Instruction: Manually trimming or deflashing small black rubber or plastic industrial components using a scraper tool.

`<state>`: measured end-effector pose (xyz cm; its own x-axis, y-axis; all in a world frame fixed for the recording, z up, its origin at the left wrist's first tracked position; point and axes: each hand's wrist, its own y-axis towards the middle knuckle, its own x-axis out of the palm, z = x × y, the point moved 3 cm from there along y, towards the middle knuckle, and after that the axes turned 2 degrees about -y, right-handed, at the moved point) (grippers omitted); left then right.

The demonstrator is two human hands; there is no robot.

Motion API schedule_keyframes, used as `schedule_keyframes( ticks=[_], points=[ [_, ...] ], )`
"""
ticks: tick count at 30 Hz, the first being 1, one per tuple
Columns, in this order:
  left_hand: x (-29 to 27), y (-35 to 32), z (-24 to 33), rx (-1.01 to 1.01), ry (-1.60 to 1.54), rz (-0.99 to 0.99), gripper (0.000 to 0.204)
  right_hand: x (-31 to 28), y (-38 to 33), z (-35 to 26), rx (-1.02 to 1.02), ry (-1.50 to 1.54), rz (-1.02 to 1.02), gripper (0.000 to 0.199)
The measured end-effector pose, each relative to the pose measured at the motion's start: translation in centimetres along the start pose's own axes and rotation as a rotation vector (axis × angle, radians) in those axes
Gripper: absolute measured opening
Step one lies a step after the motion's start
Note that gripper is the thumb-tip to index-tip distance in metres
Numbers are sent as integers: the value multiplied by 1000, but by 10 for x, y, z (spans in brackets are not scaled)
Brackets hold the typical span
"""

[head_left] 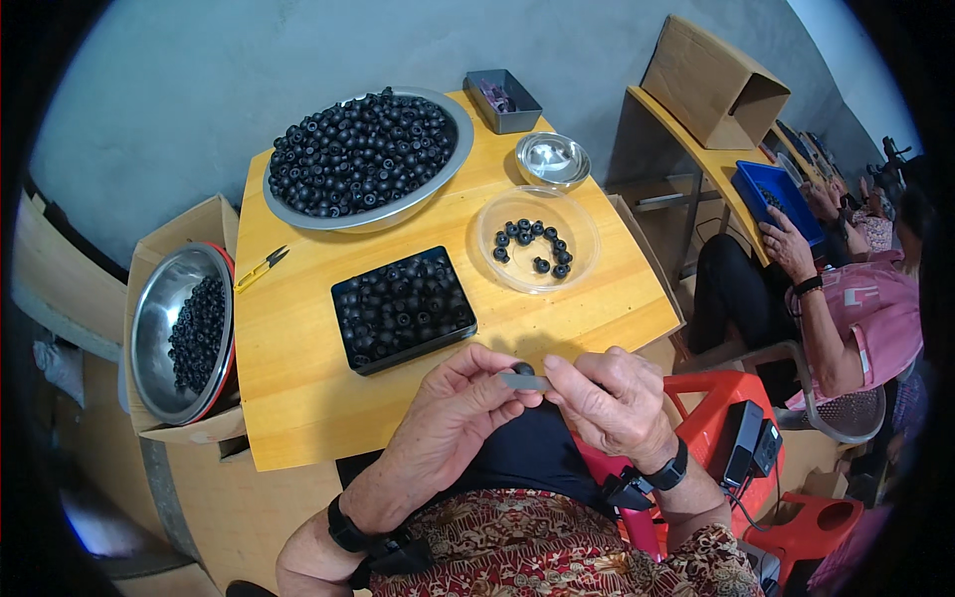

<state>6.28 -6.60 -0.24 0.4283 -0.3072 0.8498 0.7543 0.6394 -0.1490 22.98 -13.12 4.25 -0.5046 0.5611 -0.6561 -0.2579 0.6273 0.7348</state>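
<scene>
- Left hand (pixel 458 403): fingers pinched on black part (pixel 522 368), off near right corner of tray (pixel 423 349)
- Right hand (pixel 612 403): fingers closed on grey strip (pixel 524 382), overlapping the part
- Heaped basin (pixel 461 134): beyond tray
- Clear bowl (pixel 575 214): right of tray

Your left grip (pixel 453 410) and the strip (pixel 521 382) partly hide the black piece (pixel 523 368); your right grip (pixel 615 406) covers the strip's other end. Purplish bits (pixel 498 97) in the box (pixel 519 121) are too small to identify.
</scene>
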Motion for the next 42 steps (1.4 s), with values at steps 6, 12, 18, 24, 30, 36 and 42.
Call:
schedule_keyframes(
  ticks=[6,12,18,24,30,36,42],
  points=[
    [-4,1,-2,-15,7,-12,10,-1,0,1,-17,-80,-49,44],
    [-1,1,-2,14,32,-43,9,2,-2,4,-35,-27,4,41],
    [14,-2,4,48,146,-68,7,-7,-13,29,153,-67,72,29],
    [10,-2,0,9,112,48,5,-12,7,0,210,207,95,32],
    [15,3,0,26,69,-8,7,-3,5,-4,147,233,59,40],
    [6,4,-6,47,96,-34,7,-3,13,-11,34,110,-93,43],
    [9,4,-2,17,47,-1,9,-7,1,4,127,109,37,39]
  ],
)
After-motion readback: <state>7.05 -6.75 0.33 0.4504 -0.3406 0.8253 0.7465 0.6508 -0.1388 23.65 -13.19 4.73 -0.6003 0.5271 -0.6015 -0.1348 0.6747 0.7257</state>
